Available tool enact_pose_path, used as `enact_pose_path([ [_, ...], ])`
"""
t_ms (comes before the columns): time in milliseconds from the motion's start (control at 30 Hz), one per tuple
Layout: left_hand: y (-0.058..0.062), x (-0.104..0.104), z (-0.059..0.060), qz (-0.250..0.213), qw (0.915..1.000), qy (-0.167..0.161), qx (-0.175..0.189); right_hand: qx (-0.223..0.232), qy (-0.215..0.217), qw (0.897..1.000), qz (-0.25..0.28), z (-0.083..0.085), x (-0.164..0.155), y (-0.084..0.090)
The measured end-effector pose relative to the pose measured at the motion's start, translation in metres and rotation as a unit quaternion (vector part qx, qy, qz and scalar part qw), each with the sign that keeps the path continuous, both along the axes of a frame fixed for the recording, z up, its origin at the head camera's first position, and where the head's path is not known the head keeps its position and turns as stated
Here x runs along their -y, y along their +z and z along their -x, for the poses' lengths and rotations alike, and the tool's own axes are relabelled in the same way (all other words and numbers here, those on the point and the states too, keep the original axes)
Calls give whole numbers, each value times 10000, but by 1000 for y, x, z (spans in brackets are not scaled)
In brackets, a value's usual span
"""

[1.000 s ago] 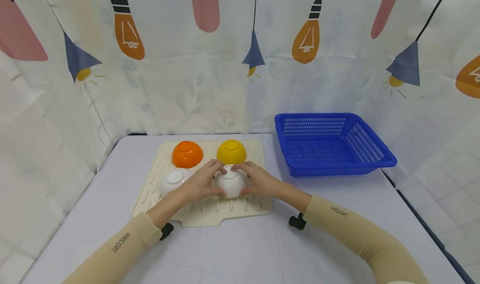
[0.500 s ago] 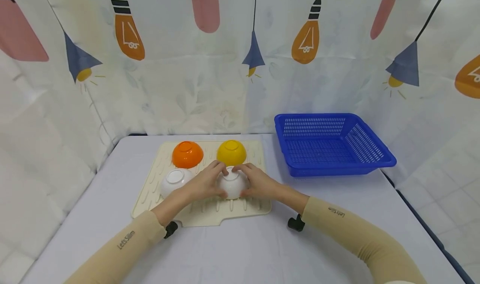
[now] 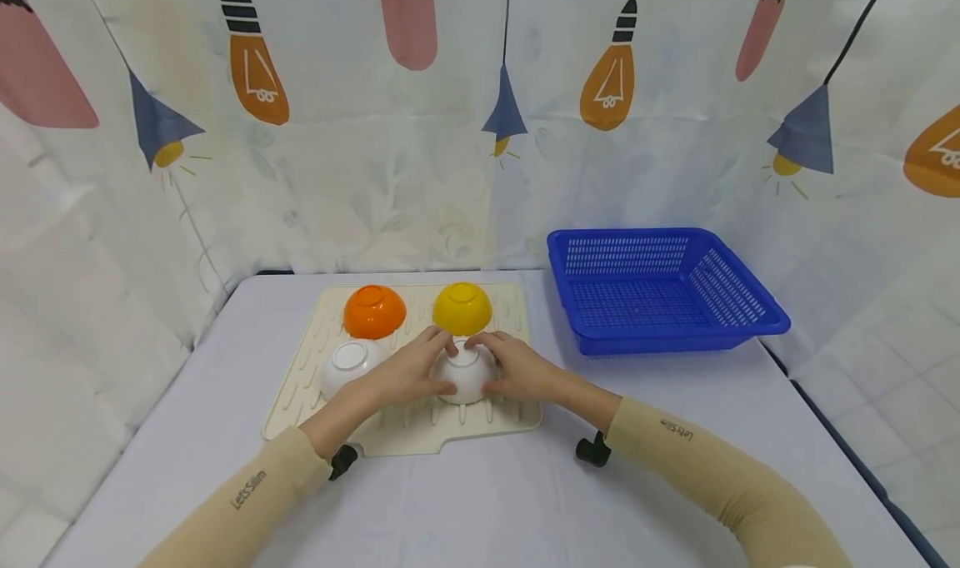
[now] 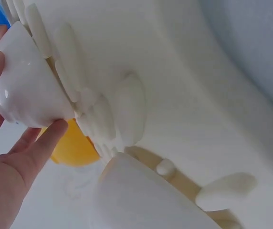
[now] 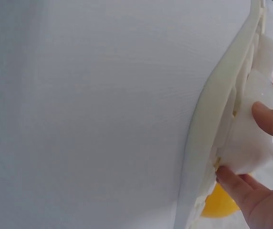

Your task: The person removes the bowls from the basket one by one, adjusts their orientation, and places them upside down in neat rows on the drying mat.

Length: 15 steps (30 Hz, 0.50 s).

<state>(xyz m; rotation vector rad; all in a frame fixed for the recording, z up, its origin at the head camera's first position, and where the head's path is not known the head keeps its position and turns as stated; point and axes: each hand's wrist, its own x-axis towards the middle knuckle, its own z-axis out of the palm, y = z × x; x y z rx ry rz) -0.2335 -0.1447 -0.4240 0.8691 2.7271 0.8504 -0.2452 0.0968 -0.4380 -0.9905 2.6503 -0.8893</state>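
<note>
Both hands hold one upside-down white bowl on the ribbed cream drying mat. My left hand curls round its left side, thumb low near the rim and fingers up by the foot ring. From the right, my right hand grips it in a mirrored way. In the left wrist view the left thumb touches the bowl near its rim; in the right wrist view the right thumb lies at the rim of the bowl. A second white bowl stands upside down beside the left forearm, partly hidden.
Behind, an orange bowl and a yellow bowl rest upside down on the mat. A blue plastic basket stands at the back right of the white-covered table. A printed curtain hangs behind.
The held white bowl and both hands have shifted slightly toward the mat's front edge. The other bowls and the basket stay in place.
</note>
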Motion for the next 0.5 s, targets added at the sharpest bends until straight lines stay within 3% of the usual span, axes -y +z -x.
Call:
enact_pose_path([
  [367, 16, 1, 1, 332, 9994, -42, -96, 39, -2, 9992, 400, 2, -6, 7],
  [500, 24, 1, 4, 287, 9996, -57, -33, -142, -58, 9986, 510, 6, -9, 12],
])
